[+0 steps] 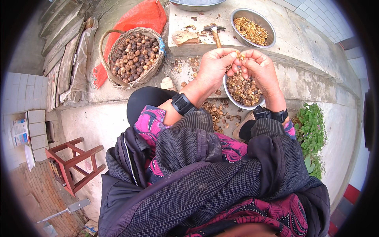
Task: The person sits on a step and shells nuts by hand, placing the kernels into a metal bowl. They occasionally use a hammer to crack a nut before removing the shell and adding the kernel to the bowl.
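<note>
Concrete steps rise on the far side, their upper ledge (306, 55) carrying a hammer (216, 38) and, to its right, a steel bowl (272, 33) of kernels (250, 31). Both forearms reach away from the lap and slant inward, wrists ringed by dark bands (182, 103), so that the hands come together just right of the middle. Left hand (213, 67) and right hand (259, 66) meet at the tips, thumbs and forefingers pinched on a walnut piece (238, 55), the other fingers curled. That piece is held up above the far side of a second bowl (226, 89), which holds shells (244, 90). Well to the left stands a wicker basket (106, 66) of whole walnuts (134, 57), a red sack (149, 15) behind it. Loose fragments (215, 110) lie between the feet.
</note>
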Demonstrator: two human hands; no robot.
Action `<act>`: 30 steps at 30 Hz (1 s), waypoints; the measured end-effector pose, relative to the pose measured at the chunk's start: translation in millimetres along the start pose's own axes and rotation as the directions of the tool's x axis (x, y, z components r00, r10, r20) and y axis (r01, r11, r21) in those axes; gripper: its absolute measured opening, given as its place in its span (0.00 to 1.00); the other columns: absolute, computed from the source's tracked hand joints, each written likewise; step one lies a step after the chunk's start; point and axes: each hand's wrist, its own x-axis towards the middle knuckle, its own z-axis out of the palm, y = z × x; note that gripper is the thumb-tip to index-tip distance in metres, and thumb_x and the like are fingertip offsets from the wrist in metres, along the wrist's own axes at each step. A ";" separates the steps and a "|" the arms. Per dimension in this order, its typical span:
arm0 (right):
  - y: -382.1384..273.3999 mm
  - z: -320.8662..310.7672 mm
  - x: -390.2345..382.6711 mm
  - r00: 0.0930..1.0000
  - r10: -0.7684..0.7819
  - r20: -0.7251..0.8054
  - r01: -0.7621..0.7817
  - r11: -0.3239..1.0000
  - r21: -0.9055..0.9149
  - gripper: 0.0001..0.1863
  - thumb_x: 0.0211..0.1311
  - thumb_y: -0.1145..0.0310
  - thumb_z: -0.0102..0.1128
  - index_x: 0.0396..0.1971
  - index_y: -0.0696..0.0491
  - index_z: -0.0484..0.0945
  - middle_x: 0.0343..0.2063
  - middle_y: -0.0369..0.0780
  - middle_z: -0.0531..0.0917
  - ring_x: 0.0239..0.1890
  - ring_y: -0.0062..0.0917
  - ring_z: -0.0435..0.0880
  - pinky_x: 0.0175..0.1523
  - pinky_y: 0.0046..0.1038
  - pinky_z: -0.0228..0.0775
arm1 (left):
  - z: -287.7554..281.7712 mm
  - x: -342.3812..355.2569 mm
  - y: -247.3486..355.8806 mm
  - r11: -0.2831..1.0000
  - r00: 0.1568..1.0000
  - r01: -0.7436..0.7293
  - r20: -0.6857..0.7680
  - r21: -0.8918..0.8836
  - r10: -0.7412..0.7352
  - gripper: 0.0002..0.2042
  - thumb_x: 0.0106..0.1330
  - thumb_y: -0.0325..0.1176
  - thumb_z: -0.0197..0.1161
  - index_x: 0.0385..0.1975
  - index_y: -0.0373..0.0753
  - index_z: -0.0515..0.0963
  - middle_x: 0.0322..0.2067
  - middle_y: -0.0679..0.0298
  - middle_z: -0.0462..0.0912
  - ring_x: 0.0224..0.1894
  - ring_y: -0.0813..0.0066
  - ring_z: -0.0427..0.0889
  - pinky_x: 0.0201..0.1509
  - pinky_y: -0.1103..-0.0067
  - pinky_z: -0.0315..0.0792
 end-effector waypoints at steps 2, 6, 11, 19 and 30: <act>-0.4 0.7 0.3 1.000 0.025 -0.016 -0.024 0.999 0.042 0.07 0.65 0.72 0.61 0.39 0.58 0.79 0.27 0.37 0.84 0.22 0.13 0.77 0.25 0.16 0.69 | -0.1 -0.4 0.7 0.999 1.000 -0.001 -0.009 -0.038 0.000 0.09 0.70 0.27 0.59 0.44 0.29 0.79 0.31 0.60 0.84 0.27 0.79 0.77 0.28 0.84 0.68; 0.7 2.6 1.3 0.999 0.035 0.009 -0.036 0.999 0.037 0.08 0.65 0.70 0.62 0.38 0.59 0.80 0.26 0.36 0.83 0.21 0.13 0.76 0.25 0.15 0.68 | -0.1 -1.4 2.1 1.000 1.000 -0.002 0.016 -0.016 0.002 0.08 0.71 0.27 0.59 0.43 0.29 0.79 0.30 0.61 0.83 0.26 0.79 0.76 0.28 0.84 0.67; 3.9 2.5 1.7 1.000 0.014 -0.021 -0.015 1.000 -0.026 0.08 0.65 0.70 0.62 0.39 0.59 0.80 0.27 0.36 0.84 0.21 0.12 0.75 0.24 0.15 0.67 | -0.3 -1.7 3.4 1.000 1.000 0.001 0.016 -0.020 0.000 0.08 0.70 0.27 0.59 0.42 0.30 0.79 0.29 0.62 0.83 0.25 0.79 0.76 0.27 0.84 0.67; 1.5 1.5 1.9 0.999 0.025 0.032 -0.027 0.998 0.053 0.09 0.67 0.70 0.60 0.40 0.60 0.80 0.27 0.36 0.83 0.18 0.11 0.72 0.20 0.15 0.64 | -0.4 -1.7 6.0 0.999 1.000 0.024 -0.007 -0.033 -0.024 0.08 0.70 0.27 0.59 0.43 0.30 0.79 0.27 0.63 0.81 0.24 0.79 0.75 0.26 0.85 0.66; 24.5 -3.4 12.5 0.972 0.203 0.117 -0.231 0.919 0.319 0.12 0.71 0.65 0.57 0.39 0.60 0.76 0.25 0.37 0.80 0.16 0.11 0.67 0.17 0.11 0.55 | -0.4 -3.8 4.9 0.988 0.993 0.102 -0.075 0.114 -0.094 0.10 0.69 0.27 0.60 0.46 0.30 0.79 0.27 0.64 0.82 0.24 0.81 0.76 0.24 0.85 0.66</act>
